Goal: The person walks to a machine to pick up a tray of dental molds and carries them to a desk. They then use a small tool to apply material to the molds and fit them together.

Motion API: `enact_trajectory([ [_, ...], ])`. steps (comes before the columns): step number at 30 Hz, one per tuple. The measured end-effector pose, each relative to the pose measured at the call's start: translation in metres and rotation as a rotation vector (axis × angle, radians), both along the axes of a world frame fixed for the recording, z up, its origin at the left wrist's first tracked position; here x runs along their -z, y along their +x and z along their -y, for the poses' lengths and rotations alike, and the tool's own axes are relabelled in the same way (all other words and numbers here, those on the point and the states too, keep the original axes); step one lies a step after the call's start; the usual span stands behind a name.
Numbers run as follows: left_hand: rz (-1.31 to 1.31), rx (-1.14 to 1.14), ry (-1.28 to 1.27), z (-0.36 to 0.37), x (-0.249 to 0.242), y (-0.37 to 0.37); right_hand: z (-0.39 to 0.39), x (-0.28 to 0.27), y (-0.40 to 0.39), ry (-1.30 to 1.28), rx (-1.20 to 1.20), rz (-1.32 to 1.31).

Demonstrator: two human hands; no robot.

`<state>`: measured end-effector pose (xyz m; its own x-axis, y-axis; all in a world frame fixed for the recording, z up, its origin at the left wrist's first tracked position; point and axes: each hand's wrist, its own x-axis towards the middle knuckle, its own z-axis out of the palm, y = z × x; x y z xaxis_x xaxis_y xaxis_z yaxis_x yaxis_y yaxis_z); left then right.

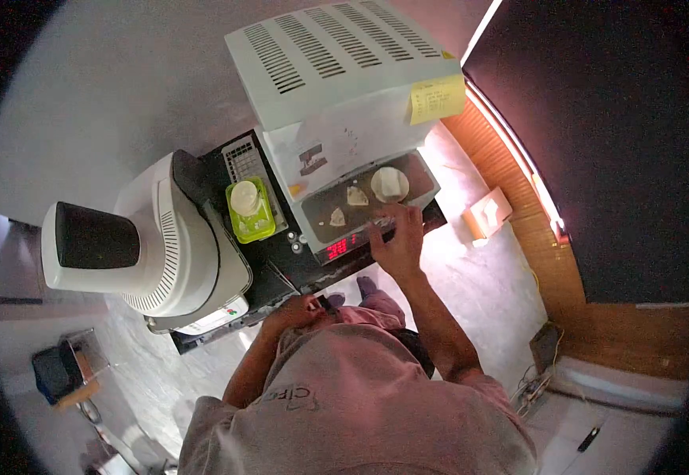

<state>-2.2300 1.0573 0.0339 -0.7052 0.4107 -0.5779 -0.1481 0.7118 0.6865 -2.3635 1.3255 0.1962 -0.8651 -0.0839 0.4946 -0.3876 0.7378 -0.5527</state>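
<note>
My right hand [401, 241] is at the front edge of a white vented machine [344, 71]. Its fingers are bent and apart, and nothing shows between them. On the machine's grey floor, just beyond my fingertips, lies a round pale disc [377, 190] with a white block [391, 182] on it. Two irregular off-white pieces [357, 196] lie left of the disc. A red lit display [341, 248] is left of my right hand. My left hand [301, 310] is low by my waist, its fingers curled beside a small dark object [324, 303]; whatever it grips cannot be made out.
A green tray [260, 225] with a white round container [244, 198] stands on the black bench [269, 265], beside a grey rack [241, 158]. Left is a bulky white device [154, 237]. A yellow note [437, 99] sticks to the machine. A small box [487, 214] is right.
</note>
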Motion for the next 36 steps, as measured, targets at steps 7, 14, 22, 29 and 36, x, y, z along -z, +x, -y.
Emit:
enact_trajectory([
  [7, -0.008, -0.291, -0.040, -0.021, -0.037, 0.006, 0.006, -0.007, -0.044, 0.060, -0.148, 0.050],
  [14, -0.051, -0.351, -0.058, -0.062, -0.061, 0.001, 0.002, 0.008, -0.062, 0.111, -0.183, -0.056],
  [22, 0.014, -0.405, -0.098, -0.070, -0.054, 0.006, 0.002, 0.008, -0.064, 0.076, -0.231, -0.042],
  [29, -0.069, -0.435, -0.160, -0.071, -0.055, 0.006, -0.001, 0.010, -0.064, 0.096, -0.248, -0.001],
  [36, -0.171, -0.384, -0.158, -0.074, -0.081, 0.005, -0.004, 0.007, -0.064, 0.096, -0.257, -0.018],
])
